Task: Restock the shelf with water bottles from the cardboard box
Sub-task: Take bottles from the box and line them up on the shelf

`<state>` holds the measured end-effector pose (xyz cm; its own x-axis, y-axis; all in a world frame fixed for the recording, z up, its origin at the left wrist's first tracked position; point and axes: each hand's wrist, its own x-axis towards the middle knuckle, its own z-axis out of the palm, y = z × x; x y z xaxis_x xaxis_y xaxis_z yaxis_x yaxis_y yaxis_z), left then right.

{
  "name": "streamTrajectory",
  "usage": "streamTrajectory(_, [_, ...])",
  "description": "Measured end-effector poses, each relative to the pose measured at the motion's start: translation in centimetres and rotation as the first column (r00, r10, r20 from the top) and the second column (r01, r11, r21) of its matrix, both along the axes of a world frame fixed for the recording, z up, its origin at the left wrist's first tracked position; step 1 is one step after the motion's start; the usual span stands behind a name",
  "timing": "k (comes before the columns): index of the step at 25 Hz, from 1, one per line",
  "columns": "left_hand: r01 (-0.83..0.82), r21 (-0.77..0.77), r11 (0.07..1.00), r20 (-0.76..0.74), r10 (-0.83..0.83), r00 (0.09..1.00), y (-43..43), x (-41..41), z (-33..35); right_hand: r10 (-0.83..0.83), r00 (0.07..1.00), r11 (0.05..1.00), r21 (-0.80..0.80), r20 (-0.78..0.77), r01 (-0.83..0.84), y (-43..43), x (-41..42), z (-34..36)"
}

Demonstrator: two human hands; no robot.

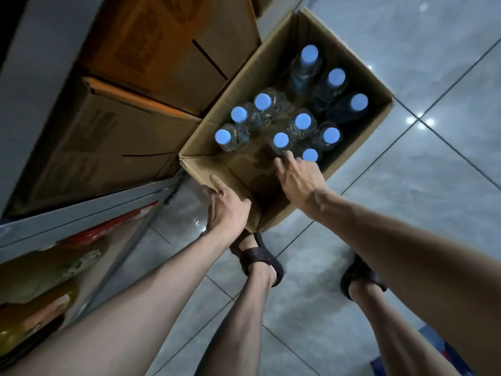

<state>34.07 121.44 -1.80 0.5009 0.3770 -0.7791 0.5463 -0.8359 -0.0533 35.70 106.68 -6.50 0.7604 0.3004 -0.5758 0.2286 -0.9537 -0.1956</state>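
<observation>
An open cardboard box (pixel 349 61) stands on the tiled floor and holds several clear water bottles with light blue caps (pixel 302 121). My left hand (pixel 226 210) grips the box's near rim by its corner. My right hand (pixel 298 177) reaches down inside the box with its fingers spread, fingertips touching the nearest bottles (pixel 281 141) by their necks; it holds nothing. The near left part of the box shows bare cardboard bottom. The grey metal shelf (pixel 89 207) runs along the left.
Two closed cardboard cartons (pixel 89 137) fill the shelf's upper level beside the box. Below, yellow-brown bottles and red packets (pixel 48 267) lie on a lower level. My sandalled feet (pixel 260 259) stand on glossy grey tiles just behind the box.
</observation>
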Motion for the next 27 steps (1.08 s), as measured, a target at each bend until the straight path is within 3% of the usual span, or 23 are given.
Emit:
streamTrajectory(6, [-0.032, -0.135, 0.990, -0.038, 0.027, 0.999, 3.0, 0.6, -0.9, 0.150, 0.989, 0.986, -0.068, 0.015, -0.149, -0.6, 0.9, -0.4])
streamTrajectory(9, [-0.012, -0.162, 0.987, -0.060, 0.002, 0.998, 4.4, 0.5, -0.7, 0.184, 0.983, 0.983, 0.015, -0.005, -0.184, -1.2, 0.8, 0.0])
streamTrajectory(13, [0.055, -0.142, 0.988, 0.050, -0.048, 0.998, 4.0, 0.3, 0.7, -0.053, 0.998, 0.963, 0.263, -0.016, 0.056, -2.5, 1.4, 2.1])
streamTrajectory(16, [0.164, -0.338, 0.927, 0.175, -0.109, 0.978, 3.0, 0.4, 3.8, -0.298, 0.950, 0.814, 0.497, -0.088, 0.301, -4.2, 1.8, 6.9])
streamTrajectory(19, [0.256, -0.514, 0.818, 0.275, -0.125, 0.953, 0.9, 2.5, 8.6, -0.529, 0.790, 0.497, 0.641, -0.310, 0.585, -6.1, 3.5, 14.4])
streamTrajectory(21, [0.238, -0.529, 0.815, 0.346, -0.049, 0.937, -1.1, 4.4, 12.7, -0.614, 0.666, 0.288, 0.666, -0.423, 0.688, -6.9, 5.1, 19.5])
streamTrajectory(22, [0.215, -0.524, 0.824, 0.342, -0.028, 0.939, -2.1, 5.3, 15.0, -0.654, 0.623, 0.228, 0.674, -0.429, 0.703, -7.1, 5.9, 21.8])
streamTrajectory(25, [0.228, -0.551, 0.803, 0.317, -0.051, 0.947, -4.4, 8.1, 24.6, -0.737, 0.575, 0.205, 0.694, -0.356, 0.691, -7.6, 8.6, 30.9])
streamTrajectory(27, [0.213, -0.586, 0.782, 0.305, -0.032, 0.952, -4.6, 9.6, 32.0, -0.722, 0.640, 0.314, 0.699, -0.264, 0.643, -7.8, 10.1, 38.2])
